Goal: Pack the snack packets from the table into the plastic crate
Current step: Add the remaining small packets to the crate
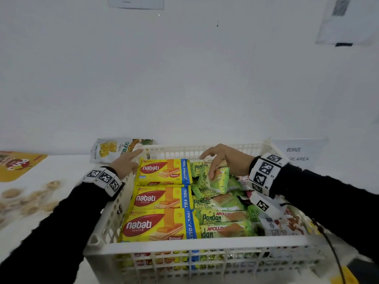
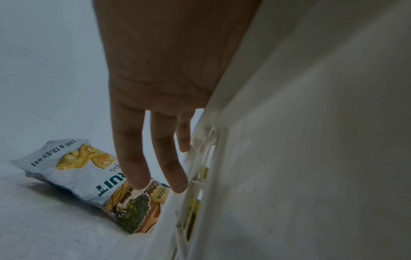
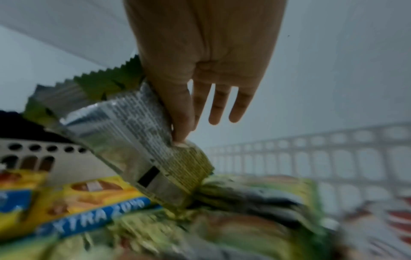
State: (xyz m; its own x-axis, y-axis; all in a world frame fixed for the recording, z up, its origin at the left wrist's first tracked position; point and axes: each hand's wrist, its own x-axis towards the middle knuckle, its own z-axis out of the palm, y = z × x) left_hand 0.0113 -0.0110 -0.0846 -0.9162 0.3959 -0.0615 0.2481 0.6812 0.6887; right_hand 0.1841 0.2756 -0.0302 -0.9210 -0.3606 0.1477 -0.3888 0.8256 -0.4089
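White plastic crate [image 1: 196,245] sits on the table, w/ everything placed relative to it. Right hand [image 1: 222,160] is over the crate's far-middle part, thumb and forefinger pinching a green Apollo pandan cake packet [image 1: 217,179], tilted on end w/ its lower edge touching the packets below; other fingers [image 3: 219,105] straight and spread, off the packet. Right wrist view shows its silver printed back [image 3: 124,140] and serrated top edge. Left hand [image 1: 125,163] lies along the outside of the crate's left wall near the far-left corner, fingers [image 2: 131,149] straight, relaxed, holding nothing; fingertips just by the rim [image 2: 200,140]. Inside, left side: three yellow Nabati wafer packs [image 1: 162,198] in a row front to back. Middle: more pandan packets [image 1: 223,217] piled. Right side: mixed packets [image 1: 285,224], blurred. Outside, just beyond the far-left corner: jackfruit chips bag [image 1: 108,149] on the table. Well left of the crate: yellow-red packet [image 1: 18,163], label unclear.
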